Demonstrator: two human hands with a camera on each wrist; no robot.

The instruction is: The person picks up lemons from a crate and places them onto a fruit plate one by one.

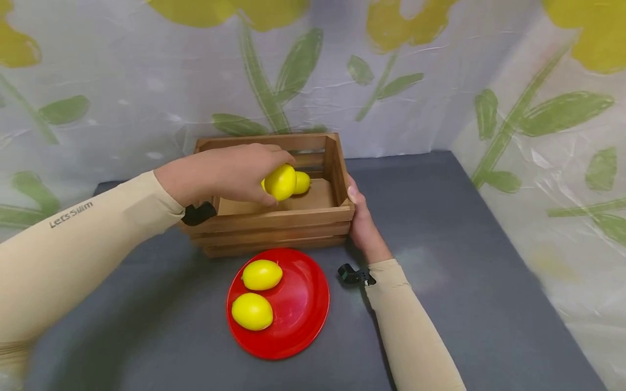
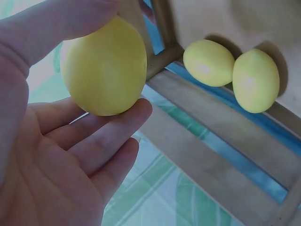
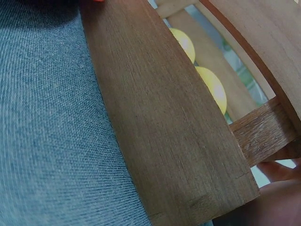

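At frame center, the left hand (image 1: 230,172) is pinching a smooth oval lemon (image 1: 280,182) over the slatted wooden crate (image 1: 274,225); the right hand (image 1: 361,220) is gripping its right corner.

Grey cloth-covered table (image 1: 464,228), bearing a slatted wooden crate (image 1: 274,228) toward the back and a red plate (image 1: 303,309) just in front, apparently touching the crate's base.

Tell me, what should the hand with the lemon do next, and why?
Probably lower and let go: the left hand holds a lemon over the wooden crate, where two lemons already lie, and the right hand steadies the crate's corner.
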